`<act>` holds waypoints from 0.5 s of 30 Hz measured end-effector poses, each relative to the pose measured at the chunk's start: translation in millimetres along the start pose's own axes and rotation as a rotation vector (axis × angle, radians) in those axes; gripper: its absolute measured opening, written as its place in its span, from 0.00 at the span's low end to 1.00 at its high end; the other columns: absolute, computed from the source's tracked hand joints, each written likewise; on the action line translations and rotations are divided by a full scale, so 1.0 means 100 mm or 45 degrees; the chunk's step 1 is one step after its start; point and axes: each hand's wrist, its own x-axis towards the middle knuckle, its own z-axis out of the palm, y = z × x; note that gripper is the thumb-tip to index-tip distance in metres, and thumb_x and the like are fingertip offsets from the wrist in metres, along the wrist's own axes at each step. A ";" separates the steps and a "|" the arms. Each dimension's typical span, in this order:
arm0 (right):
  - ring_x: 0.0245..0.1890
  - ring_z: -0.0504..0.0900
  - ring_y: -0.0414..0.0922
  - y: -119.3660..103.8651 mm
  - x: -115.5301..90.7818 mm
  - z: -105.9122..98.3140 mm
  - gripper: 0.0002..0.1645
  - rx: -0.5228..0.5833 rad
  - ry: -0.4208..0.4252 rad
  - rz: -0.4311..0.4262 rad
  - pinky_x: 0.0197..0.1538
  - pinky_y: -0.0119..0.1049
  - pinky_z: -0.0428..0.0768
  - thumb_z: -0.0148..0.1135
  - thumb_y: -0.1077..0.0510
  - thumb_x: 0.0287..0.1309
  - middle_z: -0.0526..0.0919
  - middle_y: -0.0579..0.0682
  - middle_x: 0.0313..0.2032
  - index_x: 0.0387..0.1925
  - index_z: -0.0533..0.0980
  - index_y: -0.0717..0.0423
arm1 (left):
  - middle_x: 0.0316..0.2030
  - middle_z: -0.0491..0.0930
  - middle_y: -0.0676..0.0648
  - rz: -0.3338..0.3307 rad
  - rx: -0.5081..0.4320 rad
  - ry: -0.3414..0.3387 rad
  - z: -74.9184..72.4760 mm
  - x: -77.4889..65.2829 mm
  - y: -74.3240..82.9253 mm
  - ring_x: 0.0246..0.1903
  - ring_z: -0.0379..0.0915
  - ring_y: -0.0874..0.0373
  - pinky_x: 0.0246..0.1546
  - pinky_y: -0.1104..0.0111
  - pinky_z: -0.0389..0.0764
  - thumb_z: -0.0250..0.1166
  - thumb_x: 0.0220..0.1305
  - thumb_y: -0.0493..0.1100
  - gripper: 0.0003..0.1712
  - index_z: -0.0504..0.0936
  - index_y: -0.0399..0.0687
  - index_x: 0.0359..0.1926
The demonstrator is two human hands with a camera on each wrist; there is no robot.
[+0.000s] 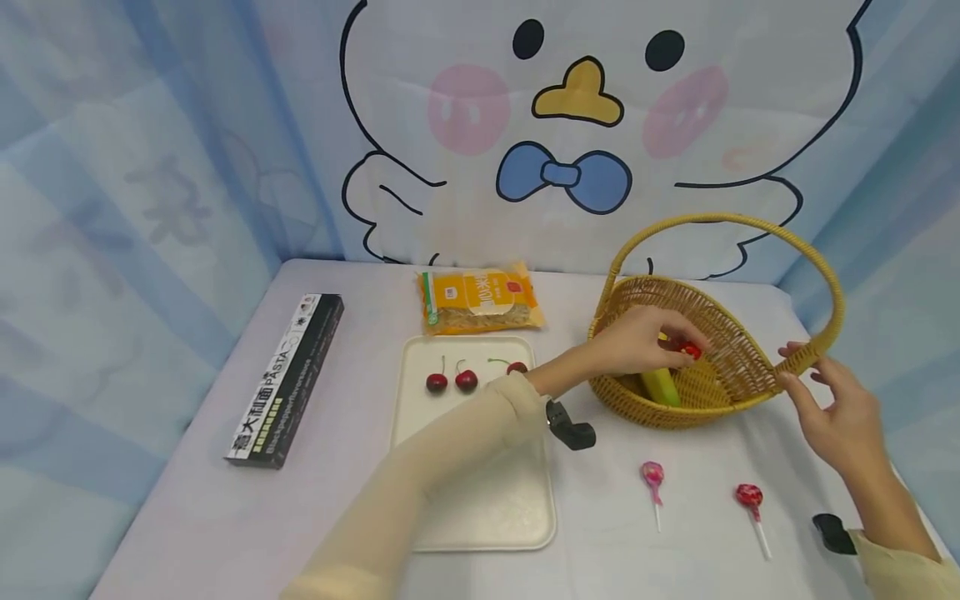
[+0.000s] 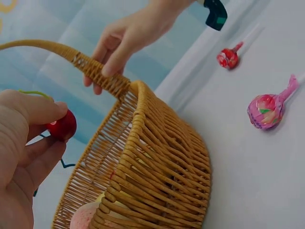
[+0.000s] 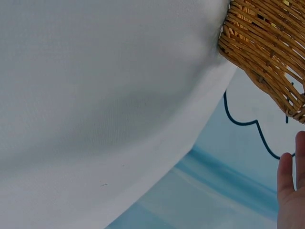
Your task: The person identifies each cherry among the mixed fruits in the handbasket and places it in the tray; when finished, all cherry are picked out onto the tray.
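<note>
Your left hand [image 1: 648, 337] has thumb and fingertips drawn together in a pinch on one red cherry [image 2: 66, 126], over the mouth of the wicker basket [image 1: 738, 362], while your right hand [image 1: 840, 408] curls thumb and fingers about the handle [image 1: 731, 218], down where it meets the right end of the basket. Expect the cherry to be light, smooth and a little slippery, liable to squirt out of a hard squeeze; you can't tell here whether it is real or imitation, so treat its skin as easily bruised. Keep your grip on its widest part and don't trust the thin stem [image 2: 35, 93], which could bend or pull off. The three cherries [image 1: 467, 381] left of the basket, on the tray [image 1: 510, 517], should handle alike. The basket itself looks stiff, slightly springy and light enough to tip, so the handle's foot is a sound hold
</note>
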 end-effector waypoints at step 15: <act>0.80 0.62 0.29 0.00 0.00 0.05 0.29 -0.003 0.012 0.014 0.63 0.07 0.51 0.57 0.50 0.80 0.73 0.50 0.77 0.77 0.70 0.48 | 0.59 0.87 0.47 0.107 -0.108 0.139 -0.11 -0.44 0.16 0.57 0.81 0.66 0.56 0.85 0.81 0.72 0.70 0.37 0.16 0.88 0.45 0.57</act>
